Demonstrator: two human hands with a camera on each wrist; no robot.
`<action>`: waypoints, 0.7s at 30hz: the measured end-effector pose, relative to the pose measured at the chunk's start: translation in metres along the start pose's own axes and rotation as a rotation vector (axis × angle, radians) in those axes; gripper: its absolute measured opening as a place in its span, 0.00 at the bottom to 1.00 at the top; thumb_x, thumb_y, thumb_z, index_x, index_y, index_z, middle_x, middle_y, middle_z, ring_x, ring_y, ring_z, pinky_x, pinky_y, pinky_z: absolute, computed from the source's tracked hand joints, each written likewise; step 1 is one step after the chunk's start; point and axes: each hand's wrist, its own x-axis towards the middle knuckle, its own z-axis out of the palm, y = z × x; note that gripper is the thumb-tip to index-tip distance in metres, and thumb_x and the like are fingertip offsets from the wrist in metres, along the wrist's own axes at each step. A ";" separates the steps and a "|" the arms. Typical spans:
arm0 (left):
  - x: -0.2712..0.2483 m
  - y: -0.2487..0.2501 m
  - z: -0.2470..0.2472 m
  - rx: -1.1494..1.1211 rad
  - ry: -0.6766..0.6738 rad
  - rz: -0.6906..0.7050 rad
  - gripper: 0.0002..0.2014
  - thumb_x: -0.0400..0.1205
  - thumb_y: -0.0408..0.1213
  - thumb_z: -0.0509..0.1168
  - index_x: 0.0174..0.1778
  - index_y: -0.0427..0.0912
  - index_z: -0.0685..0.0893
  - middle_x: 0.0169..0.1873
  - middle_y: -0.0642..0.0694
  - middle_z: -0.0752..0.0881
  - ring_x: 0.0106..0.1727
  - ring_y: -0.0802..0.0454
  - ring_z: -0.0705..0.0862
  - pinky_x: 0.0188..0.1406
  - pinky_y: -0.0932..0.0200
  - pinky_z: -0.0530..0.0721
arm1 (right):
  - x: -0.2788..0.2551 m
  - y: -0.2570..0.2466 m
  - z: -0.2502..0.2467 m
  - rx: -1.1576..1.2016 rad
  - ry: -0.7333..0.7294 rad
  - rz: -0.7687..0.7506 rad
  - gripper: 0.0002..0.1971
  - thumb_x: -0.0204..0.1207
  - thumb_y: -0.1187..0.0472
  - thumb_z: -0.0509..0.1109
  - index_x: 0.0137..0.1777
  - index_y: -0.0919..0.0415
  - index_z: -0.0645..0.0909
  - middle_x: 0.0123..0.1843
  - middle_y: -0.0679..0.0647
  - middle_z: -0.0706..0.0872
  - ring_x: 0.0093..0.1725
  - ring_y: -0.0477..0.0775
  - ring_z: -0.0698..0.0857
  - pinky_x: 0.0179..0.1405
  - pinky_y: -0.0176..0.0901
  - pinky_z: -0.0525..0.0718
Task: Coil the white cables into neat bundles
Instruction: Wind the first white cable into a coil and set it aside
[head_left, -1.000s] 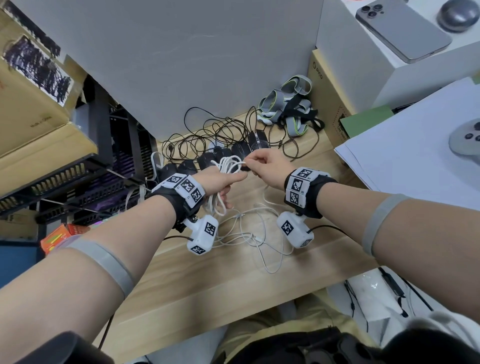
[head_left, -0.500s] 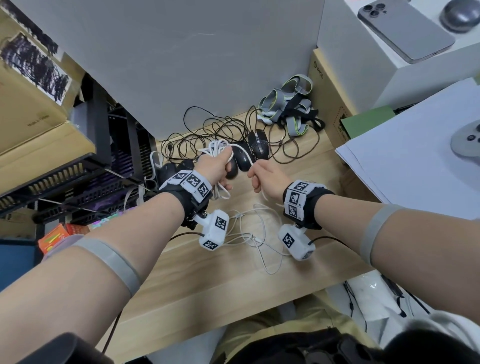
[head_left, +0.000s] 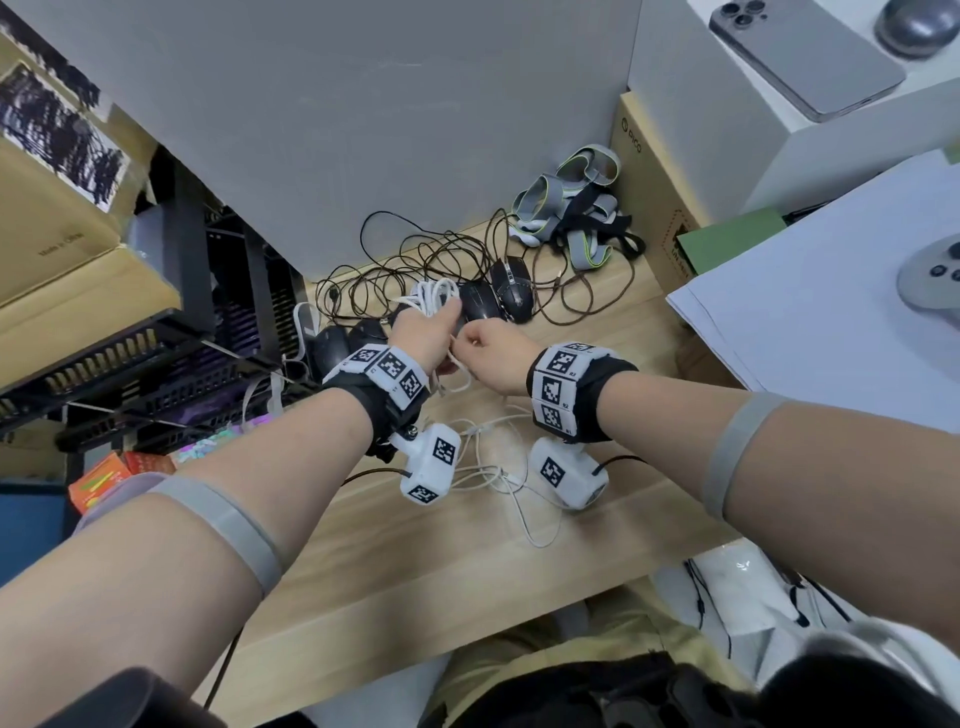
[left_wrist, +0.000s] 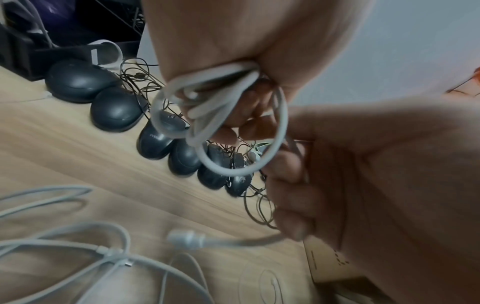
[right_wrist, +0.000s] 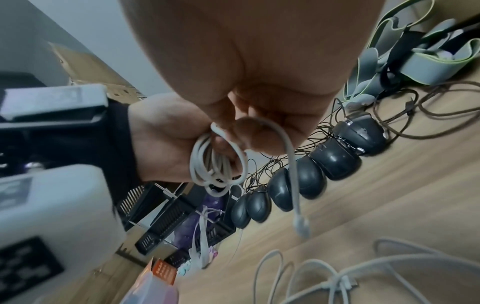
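Note:
My left hand (head_left: 434, 332) grips a coil of white cable (head_left: 431, 299) in its fist above the wooden table (head_left: 363, 561). The coil's loops (left_wrist: 207, 107) hang out below the curled fingers. My right hand (head_left: 475, 348) is close against the left and pinches the same cable's free tail. In the right wrist view that tail drops from the right fingers (right_wrist: 259, 135) to a white plug (right_wrist: 301, 224) hanging above the table, beside the coil (right_wrist: 215, 164). More loose white cables (head_left: 493, 467) lie tangled on the table under my wrists.
A row of black mice (head_left: 483, 301) with tangled dark cords (head_left: 395, 260) lies just beyond my hands by the grey wall. Grey-green straps (head_left: 571, 208) lie at the back right, a black rack (head_left: 130, 364) left, boxes and white paper (head_left: 805, 312) right.
My right hand has come down from above the coil to its near side, close against the left hand. The left hand with the coil has shifted slightly left and away.

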 end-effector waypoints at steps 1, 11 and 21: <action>0.002 0.000 -0.001 0.025 0.036 -0.003 0.18 0.85 0.53 0.64 0.42 0.39 0.82 0.34 0.41 0.84 0.31 0.45 0.81 0.30 0.61 0.78 | -0.002 -0.001 0.002 0.023 -0.020 -0.001 0.16 0.82 0.58 0.59 0.30 0.55 0.72 0.29 0.51 0.77 0.31 0.54 0.76 0.35 0.48 0.77; 0.005 -0.003 -0.017 -0.339 0.007 -0.150 0.21 0.85 0.57 0.65 0.34 0.45 0.75 0.20 0.51 0.72 0.15 0.53 0.70 0.17 0.64 0.70 | -0.021 0.038 0.014 -0.141 -0.303 0.012 0.13 0.85 0.55 0.57 0.48 0.58 0.82 0.35 0.52 0.85 0.38 0.54 0.84 0.50 0.53 0.84; -0.004 -0.007 -0.012 0.287 -0.340 -0.027 0.46 0.63 0.83 0.66 0.36 0.33 0.85 0.26 0.40 0.84 0.25 0.44 0.80 0.25 0.58 0.78 | -0.002 0.015 -0.011 0.087 -0.061 -0.100 0.06 0.72 0.62 0.65 0.47 0.54 0.74 0.38 0.47 0.81 0.41 0.50 0.80 0.47 0.47 0.79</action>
